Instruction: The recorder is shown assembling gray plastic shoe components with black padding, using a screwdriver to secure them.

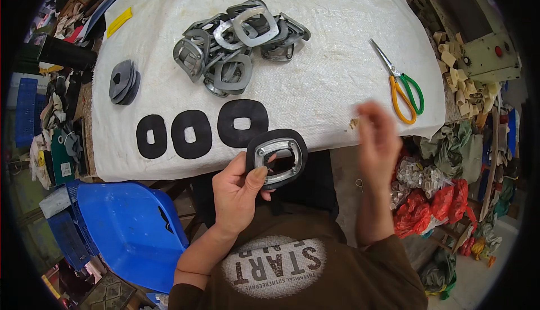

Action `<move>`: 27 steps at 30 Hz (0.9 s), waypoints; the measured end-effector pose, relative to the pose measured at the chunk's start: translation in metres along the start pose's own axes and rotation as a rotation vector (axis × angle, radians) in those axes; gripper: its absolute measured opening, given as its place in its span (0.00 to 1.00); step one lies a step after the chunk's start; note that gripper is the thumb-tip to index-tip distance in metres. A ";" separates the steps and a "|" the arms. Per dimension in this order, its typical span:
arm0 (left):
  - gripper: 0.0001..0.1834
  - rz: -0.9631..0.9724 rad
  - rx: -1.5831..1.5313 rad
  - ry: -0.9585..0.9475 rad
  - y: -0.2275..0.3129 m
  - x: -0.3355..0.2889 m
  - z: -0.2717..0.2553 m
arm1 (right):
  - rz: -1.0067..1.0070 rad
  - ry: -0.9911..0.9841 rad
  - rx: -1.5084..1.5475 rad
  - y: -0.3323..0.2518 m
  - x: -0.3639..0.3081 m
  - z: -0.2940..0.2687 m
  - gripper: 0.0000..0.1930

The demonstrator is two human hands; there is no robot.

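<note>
- Silver-and-black frame [275, 143] is sitting in the left hand [236, 194], on the wearer's side of the pile of gray frames [242, 44], well apart from it and slightly right of its middle.
- I am seeing the left fingers grasping it at its lower left: the thumb is pressing on the silver part, and a fingertip is showing through the opening.
- From my end, the right hand [378, 135] is hovering right of the pile and nearer the wearer; it is blurring so much that I cannot tell whether its fingers are released or grasping anything.
- I am judging the step in hand as holding the silver part against its black border, the left hand doing the steadying.
- Any next move on it, I am thinking, is calling for a firm left grip and for right fingers passing clear of the scissors [395, 72], which are lying right of the pile.
- In looks, it is showing a rounded, squarish outline: shiny metal around an open middle, with a matte dark border outside.
- Three flat black pads [201, 135] are lying on the white-covered table [337, 68], on the wearer's side of the pile and partly left of it.
</note>
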State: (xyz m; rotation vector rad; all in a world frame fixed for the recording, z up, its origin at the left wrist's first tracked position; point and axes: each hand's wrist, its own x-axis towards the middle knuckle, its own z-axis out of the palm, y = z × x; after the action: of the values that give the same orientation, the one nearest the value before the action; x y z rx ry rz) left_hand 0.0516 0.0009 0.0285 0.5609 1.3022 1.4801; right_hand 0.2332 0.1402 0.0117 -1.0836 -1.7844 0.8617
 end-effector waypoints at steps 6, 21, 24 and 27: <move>0.14 0.073 0.079 0.033 0.000 0.002 -0.006 | 0.012 -0.009 -1.017 0.079 0.051 -0.094 0.23; 0.12 0.356 0.538 0.164 -0.004 0.002 -0.019 | -0.064 -0.890 -0.167 -0.034 -0.014 -0.031 0.33; 0.14 0.381 0.578 0.142 -0.003 0.000 -0.019 | -0.039 -0.977 -0.192 -0.035 -0.021 -0.024 0.31; 0.13 0.404 0.585 0.131 -0.004 -0.001 -0.019 | -0.050 -0.973 -0.169 -0.033 -0.023 -0.019 0.30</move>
State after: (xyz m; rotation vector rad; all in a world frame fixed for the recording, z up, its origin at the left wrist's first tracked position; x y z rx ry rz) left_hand 0.0377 -0.0089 0.0196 1.1773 1.8173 1.4593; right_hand 0.2456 0.1085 0.0401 -0.7415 -2.6963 1.3626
